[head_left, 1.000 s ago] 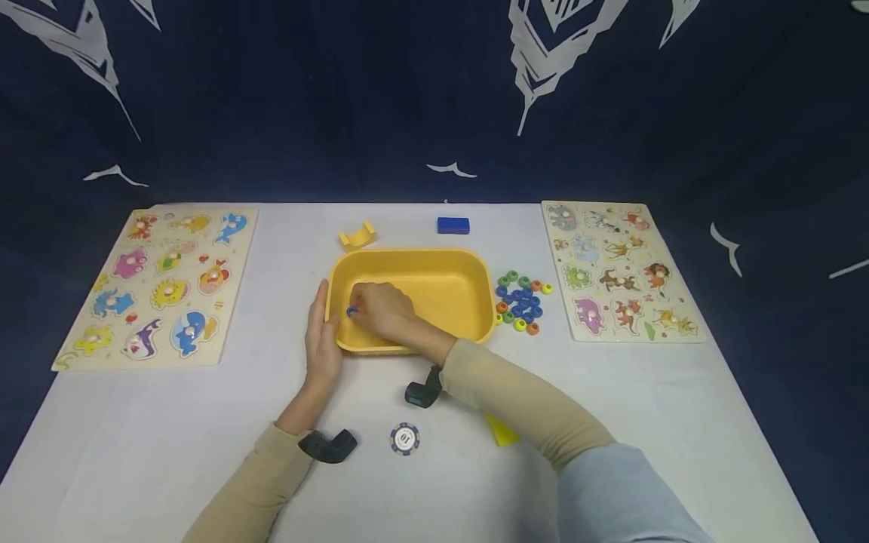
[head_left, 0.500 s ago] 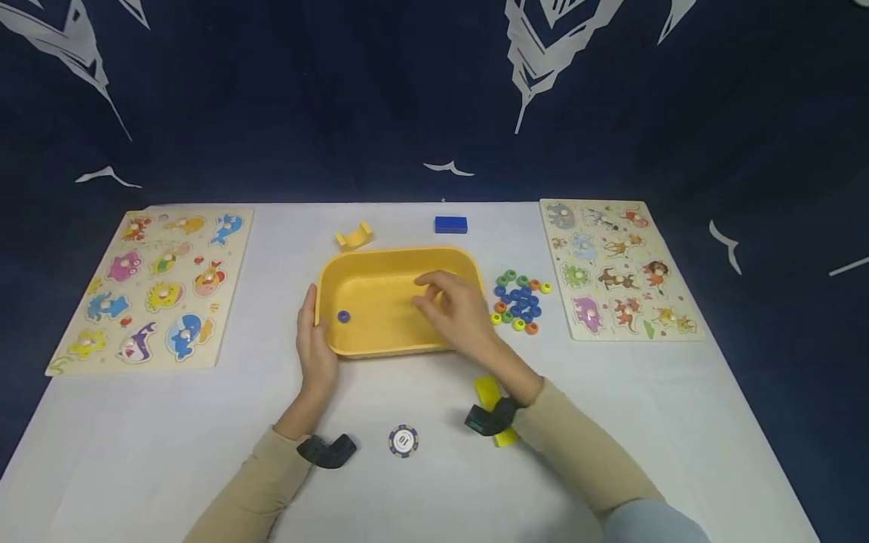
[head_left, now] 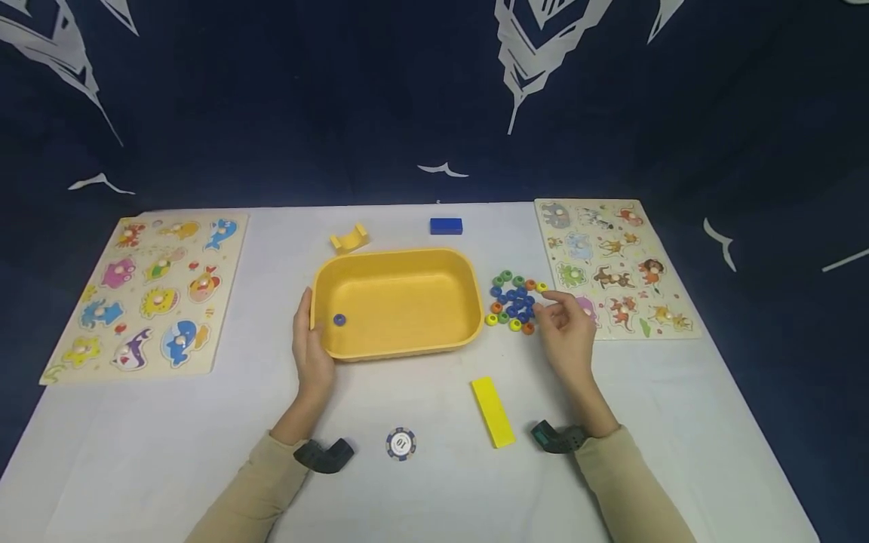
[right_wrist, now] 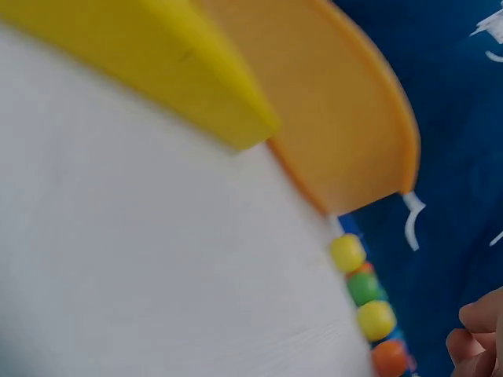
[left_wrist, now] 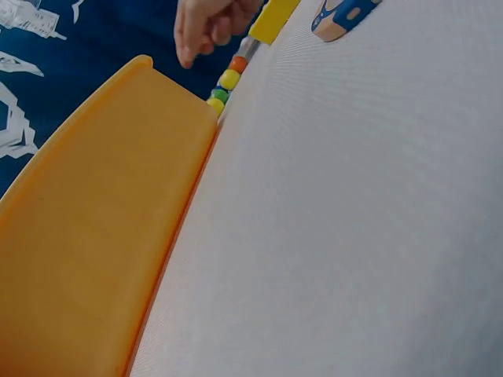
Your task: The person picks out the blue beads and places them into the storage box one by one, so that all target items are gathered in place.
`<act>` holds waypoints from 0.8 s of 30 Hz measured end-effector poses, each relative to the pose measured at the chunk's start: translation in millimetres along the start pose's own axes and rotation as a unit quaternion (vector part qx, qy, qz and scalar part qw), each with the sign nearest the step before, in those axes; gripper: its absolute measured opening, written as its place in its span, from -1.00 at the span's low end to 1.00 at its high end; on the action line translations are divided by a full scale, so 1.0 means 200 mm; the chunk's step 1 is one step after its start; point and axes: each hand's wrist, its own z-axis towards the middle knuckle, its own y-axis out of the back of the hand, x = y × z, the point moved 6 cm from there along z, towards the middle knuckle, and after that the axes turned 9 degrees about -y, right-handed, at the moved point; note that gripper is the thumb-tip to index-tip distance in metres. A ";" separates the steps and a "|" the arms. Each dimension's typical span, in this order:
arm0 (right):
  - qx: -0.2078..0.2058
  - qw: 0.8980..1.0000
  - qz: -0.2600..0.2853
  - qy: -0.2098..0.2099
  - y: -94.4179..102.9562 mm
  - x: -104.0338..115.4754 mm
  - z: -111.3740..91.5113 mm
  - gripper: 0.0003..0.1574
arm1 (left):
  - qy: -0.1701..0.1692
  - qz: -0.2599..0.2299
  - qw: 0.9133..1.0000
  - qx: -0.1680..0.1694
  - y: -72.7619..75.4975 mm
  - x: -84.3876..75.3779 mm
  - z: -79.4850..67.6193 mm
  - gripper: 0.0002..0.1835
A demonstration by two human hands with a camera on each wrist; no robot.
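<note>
One blue ring (head_left: 339, 320) lies inside the yellow tray (head_left: 400, 347), near its left wall. My left hand (head_left: 311, 348) rests flat against the tray's left rim, fingers straight. My right hand (head_left: 566, 332) hovers at the right edge of the ring pile (head_left: 516, 303), fingers loosely curled, gripping nothing. On the tabletop (head_left: 204, 437) nearer me: a yellow block (head_left: 493, 412) and a poker chip (head_left: 401, 443).

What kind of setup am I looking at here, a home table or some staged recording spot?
Most likely a staged recording spot: a white-covered table against a dark blue printed backdrop, with toys laid out tidily: a yellow tub, a cluster of coloured beads and animal peg puzzles at both ends.
</note>
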 end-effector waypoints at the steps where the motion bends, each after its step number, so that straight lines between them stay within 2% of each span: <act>1: 0.000 1.000 -0.005 -0.005 -0.01 -0.02 0.00 -0.70 | -0.001 -0.005 1.000 0.000 0.00 0.00 0.00 -0.40; 4: 0.001 1.000 -0.019 -0.019 -0.03 -0.05 0.00 -0.69 | -0.004 -0.015 1.000 0.000 0.00 0.00 0.00 -0.40; 6: -0.002 0.999 -0.029 -0.021 -0.04 -0.06 0.00 -0.70 | -0.002 -0.015 1.000 0.003 0.00 -0.05 0.00 -0.41; 10: -0.002 0.999 -0.048 -0.024 -0.05 -0.07 0.00 -0.70 | -0.008 -0.009 1.000 0.003 0.00 -0.06 0.00 -0.41; 13: 0.009 0.997 -0.064 -0.030 -0.07 -0.07 0.01 -0.70 | -0.013 -0.005 1.000 -0.003 0.01 -0.01 0.00 -0.40; 16: 0.022 0.996 -0.078 -0.035 -0.09 -0.07 0.01 -0.71 | -0.013 -0.008 1.000 -0.006 0.02 0.00 0.00 -0.40; 21: 0.017 0.996 -0.075 -0.042 -0.06 -0.05 0.00 -0.72 | -0.022 -0.025 0.999 -0.002 0.00 0.01 0.00 -0.41; 24: 0.011 0.998 -0.051 -0.019 -0.05 0.01 0.00 -0.71 | -0.023 -0.023 0.999 0.008 0.00 0.00 0.01 -0.42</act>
